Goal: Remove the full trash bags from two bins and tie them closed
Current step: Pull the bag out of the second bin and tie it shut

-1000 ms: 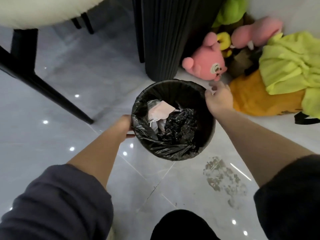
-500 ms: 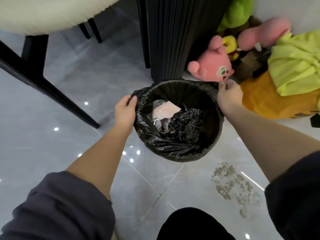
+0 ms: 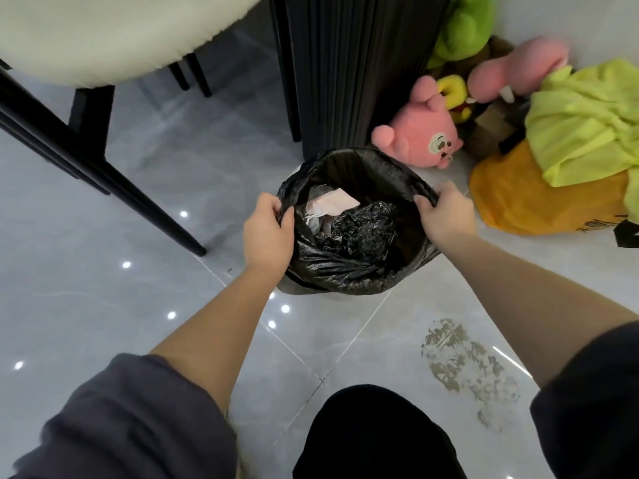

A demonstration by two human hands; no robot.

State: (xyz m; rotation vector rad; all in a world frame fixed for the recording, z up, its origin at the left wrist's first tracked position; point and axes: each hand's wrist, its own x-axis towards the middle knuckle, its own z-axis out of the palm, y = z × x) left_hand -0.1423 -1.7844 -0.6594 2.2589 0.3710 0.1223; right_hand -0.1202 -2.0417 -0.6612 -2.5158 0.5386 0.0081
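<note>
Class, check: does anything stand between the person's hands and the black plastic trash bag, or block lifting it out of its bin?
Nothing visible does. The left hand and right hand grip the rim of the black plastic trash bag, and its open top is uncovered.

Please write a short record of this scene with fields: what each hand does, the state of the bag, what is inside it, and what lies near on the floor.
left hand: grips the left edge of the trash bag
right hand: grips the bag's right edge
bag state: open, not tied
inside: pale paper, crumpled black plastic
nearby floor: pink plush toy, orange bag, dirty footprint
</note>
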